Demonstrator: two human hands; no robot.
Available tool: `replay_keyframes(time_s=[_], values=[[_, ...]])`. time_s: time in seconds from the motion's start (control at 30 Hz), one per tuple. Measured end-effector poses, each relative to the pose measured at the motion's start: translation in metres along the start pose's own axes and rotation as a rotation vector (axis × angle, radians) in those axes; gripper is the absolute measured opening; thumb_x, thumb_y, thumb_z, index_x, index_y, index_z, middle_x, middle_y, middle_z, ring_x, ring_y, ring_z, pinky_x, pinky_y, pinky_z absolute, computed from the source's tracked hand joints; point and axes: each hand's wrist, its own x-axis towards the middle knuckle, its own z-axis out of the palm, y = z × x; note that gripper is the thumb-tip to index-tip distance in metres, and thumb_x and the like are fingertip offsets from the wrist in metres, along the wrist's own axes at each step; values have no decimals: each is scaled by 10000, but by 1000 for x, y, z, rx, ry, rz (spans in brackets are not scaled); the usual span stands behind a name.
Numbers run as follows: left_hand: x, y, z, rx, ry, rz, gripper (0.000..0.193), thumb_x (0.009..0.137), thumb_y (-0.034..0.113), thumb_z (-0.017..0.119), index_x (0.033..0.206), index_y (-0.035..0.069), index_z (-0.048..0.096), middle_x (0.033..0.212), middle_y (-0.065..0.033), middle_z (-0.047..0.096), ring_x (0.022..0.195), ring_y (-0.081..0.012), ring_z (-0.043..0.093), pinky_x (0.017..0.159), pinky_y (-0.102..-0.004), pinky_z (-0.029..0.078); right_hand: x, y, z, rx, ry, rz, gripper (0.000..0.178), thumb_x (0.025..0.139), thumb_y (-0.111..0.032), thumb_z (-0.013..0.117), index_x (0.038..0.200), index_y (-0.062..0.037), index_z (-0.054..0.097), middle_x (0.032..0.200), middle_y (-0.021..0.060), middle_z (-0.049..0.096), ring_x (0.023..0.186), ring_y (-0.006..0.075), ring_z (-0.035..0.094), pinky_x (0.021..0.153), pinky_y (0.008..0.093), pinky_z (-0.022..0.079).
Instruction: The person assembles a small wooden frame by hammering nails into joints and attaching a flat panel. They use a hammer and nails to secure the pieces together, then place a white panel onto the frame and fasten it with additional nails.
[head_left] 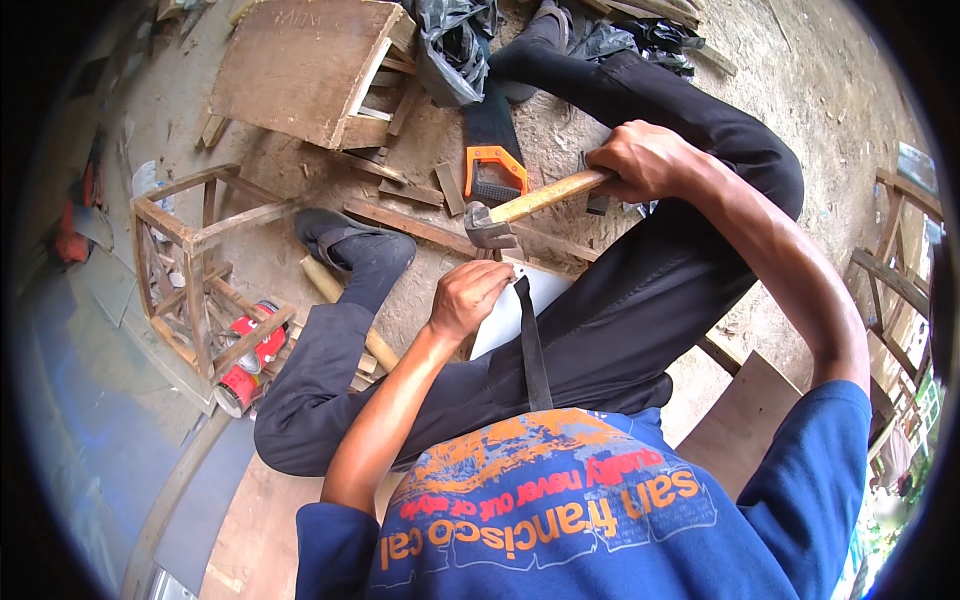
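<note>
My right hand [645, 160] is wrapped round the wooden handle of a hammer [550, 196]. The hammer's metal head hangs just above my left hand [468, 300]. Closed in a pinch, the left fingertips meet at the upper corner of a white panel [503, 322], beside the top end of a black strap [534, 345]. What they pinch is too small to make out. From that corner the strap runs down across the panel and my thigh toward my waist. The panel lies between my legs, partly hidden by the left hand and the thigh.
A handsaw with an orange handle [497, 170] lies beyond the hammer, among wood offcuts [412, 192]. A brown board [300, 70] rests on stacked wood at the far left. Nearer stand a wooden frame [196, 240] and red cans [237, 388]. Black plastic bags [450, 50] lie at the back.
</note>
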Motion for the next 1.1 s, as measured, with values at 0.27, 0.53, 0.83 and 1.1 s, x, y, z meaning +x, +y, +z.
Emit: replay_keyframes(time_s=[0.27, 0.53, 0.83, 1.1], values=[[-7, 15, 6, -171, 205, -434, 128, 861, 16, 657, 988, 7, 673, 935, -99, 718, 876, -183, 682, 789, -289, 525, 8, 3, 3, 46, 78, -7, 236, 795, -252, 692, 756, -36, 604, 637, 170, 595, 665, 392, 612, 598, 467, 486], [-3, 32, -109, -194, 489, -386, 42, 888, 31, 643, 919, 3, 641, 943, -88, 722, 829, -105, 656, 751, -249, 512, 27, -17, -23, 88, 217, 3, 374, 913, -376, 623, 816, -16, 650, 642, 188, 595, 628, 386, 597, 593, 444, 480], [17, 127, -227, -162, 483, -202, 183, 981, 107, 539, 1098, -5, 623, 923, -60, 675, 898, -115, 632, 829, -260, 495, 22, -70, -43, 191, 315, 104, 328, 919, -319, 638, 946, 5, 680, 654, 187, 594, 564, 294, 606, 586, 394, 471], [28, 102, -227, -396, 881, -84, 141, 976, 114, 535, 1006, 17, 633, 788, -23, 652, 734, -72, 608, 681, -224, 497, 26, -181, -108, 764, 426, 155, 221, 981, -269, 588, 995, -49, 572, 675, -19, 508, 448, 19, 402, 387, 183, 303]])
